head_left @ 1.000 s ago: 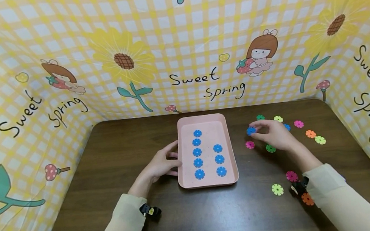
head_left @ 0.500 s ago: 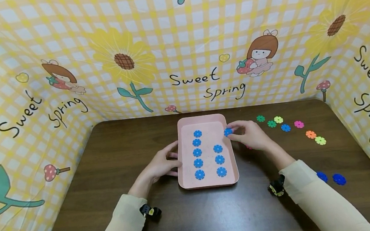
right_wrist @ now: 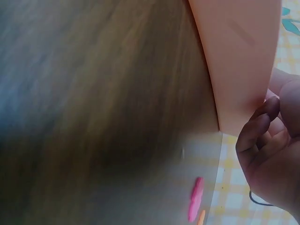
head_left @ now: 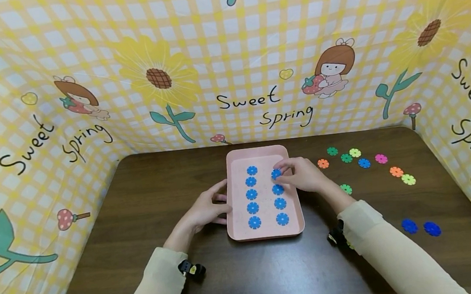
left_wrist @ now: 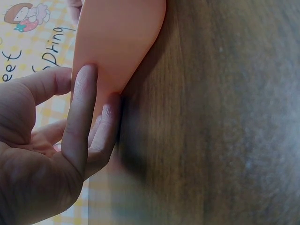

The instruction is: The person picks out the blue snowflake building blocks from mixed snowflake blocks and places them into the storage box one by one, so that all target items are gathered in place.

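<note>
A pink tray stands on the brown table, holding blue snowflake discs in two columns. The left column includes a blue disc, and the right one a blue disc. Over the far end of the right column, my right hand pinches another blue snowflake disc between thumb and fingers. My left hand touches the tray's left side, its fingertips against the outer wall in the left wrist view. The held disc is hidden behind the tray wall in the right wrist view.
Loose snowflake discs lie right of the tray: an orange disc, a green disc, a blue disc, a pink disc and others. Two darker blue discs, one a disc, lie nearer. A checkered cloth surrounds the table.
My right hand has moved left from the loose discs, over the tray's right rim, carrying the blue snowflake disc to the right column. My left hand has stayed at the tray.
</note>
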Action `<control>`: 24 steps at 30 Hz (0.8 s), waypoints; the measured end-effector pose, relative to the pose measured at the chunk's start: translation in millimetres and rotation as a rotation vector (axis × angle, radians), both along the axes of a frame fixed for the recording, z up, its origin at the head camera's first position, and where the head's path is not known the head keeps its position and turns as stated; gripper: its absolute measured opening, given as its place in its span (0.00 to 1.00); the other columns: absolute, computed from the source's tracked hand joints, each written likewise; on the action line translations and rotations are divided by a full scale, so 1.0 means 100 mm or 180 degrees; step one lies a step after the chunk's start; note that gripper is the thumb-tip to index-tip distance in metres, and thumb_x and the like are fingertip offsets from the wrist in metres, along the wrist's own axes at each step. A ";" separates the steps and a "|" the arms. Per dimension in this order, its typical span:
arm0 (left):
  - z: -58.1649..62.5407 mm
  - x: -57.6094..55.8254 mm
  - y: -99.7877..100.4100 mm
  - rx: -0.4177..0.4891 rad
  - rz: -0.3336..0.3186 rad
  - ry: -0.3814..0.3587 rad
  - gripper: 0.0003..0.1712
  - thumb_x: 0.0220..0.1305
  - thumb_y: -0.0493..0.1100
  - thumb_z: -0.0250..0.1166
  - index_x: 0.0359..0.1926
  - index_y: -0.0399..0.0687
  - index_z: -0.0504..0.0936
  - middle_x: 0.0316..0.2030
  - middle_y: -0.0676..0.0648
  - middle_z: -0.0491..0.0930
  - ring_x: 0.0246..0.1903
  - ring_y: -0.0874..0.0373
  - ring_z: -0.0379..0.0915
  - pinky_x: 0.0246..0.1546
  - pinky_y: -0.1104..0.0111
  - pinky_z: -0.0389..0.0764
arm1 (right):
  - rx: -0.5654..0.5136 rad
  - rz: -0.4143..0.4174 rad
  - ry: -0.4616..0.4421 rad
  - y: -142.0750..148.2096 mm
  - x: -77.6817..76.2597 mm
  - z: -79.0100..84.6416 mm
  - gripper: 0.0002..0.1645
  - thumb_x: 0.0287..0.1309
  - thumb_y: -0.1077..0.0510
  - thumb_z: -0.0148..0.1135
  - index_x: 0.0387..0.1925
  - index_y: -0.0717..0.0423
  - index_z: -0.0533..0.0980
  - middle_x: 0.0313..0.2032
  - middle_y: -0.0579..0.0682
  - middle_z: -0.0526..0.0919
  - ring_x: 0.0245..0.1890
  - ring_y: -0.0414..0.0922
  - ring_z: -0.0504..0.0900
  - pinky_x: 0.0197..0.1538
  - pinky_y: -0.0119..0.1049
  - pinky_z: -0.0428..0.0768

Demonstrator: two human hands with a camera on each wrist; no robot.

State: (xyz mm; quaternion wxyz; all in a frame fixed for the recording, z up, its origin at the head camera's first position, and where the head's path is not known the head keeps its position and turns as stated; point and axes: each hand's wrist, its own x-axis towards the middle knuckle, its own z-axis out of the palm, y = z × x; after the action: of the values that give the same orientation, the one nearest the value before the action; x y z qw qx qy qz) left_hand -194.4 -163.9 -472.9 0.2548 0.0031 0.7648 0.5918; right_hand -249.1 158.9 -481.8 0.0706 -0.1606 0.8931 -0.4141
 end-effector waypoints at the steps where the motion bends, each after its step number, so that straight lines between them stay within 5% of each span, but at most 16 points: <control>1: 0.00 0.00 0.00 -0.0001 -0.0003 -0.0003 0.49 0.64 0.31 0.68 0.82 0.55 0.57 0.58 0.31 0.71 0.40 0.46 0.84 0.36 0.53 0.90 | 0.0045 -0.0007 -0.0009 -0.02 -0.01 -0.01 0.20 0.60 0.51 0.76 0.54 0.49 0.86 0.40 0.46 0.87 0.36 0.45 0.81 0.36 0.40 0.77; 6: 0.02 0.00 0.00 -0.0006 -0.0011 -0.0014 0.49 0.64 0.32 0.68 0.82 0.55 0.57 0.58 0.31 0.71 0.40 0.46 0.84 0.36 0.53 0.90 | 0.0352 -0.0010 -0.0014 -0.06 -0.03 -0.01 0.20 0.61 0.51 0.75 0.54 0.49 0.85 0.40 0.45 0.87 0.41 0.44 0.83 0.47 0.44 0.82; 15: 0.01 0.00 -0.01 -0.0002 -0.0001 -0.0008 0.50 0.64 0.31 0.68 0.82 0.55 0.57 0.58 0.31 0.71 0.40 0.45 0.84 0.36 0.53 0.90 | 0.0859 0.0052 0.0087 -0.08 -0.03 -0.01 0.21 0.63 0.48 0.73 0.56 0.48 0.84 0.45 0.47 0.89 0.44 0.45 0.86 0.49 0.50 0.86; 24: -0.01 0.00 -0.01 -0.0005 -0.0006 0.0015 0.49 0.64 0.32 0.68 0.82 0.55 0.58 0.57 0.31 0.71 0.40 0.46 0.84 0.36 0.53 0.90 | 0.0588 -0.0085 0.0180 -0.02 0.04 -0.01 0.22 0.64 0.51 0.72 0.58 0.49 0.84 0.58 0.52 0.84 0.54 0.51 0.81 0.60 0.57 0.80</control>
State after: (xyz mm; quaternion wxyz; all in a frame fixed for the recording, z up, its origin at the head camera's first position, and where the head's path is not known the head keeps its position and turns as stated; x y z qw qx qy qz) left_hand -194.5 -165.0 -474.0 0.2536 0.0050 0.7659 0.5909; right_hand -245.4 156.5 -483.1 0.0543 -0.1531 0.9312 -0.3263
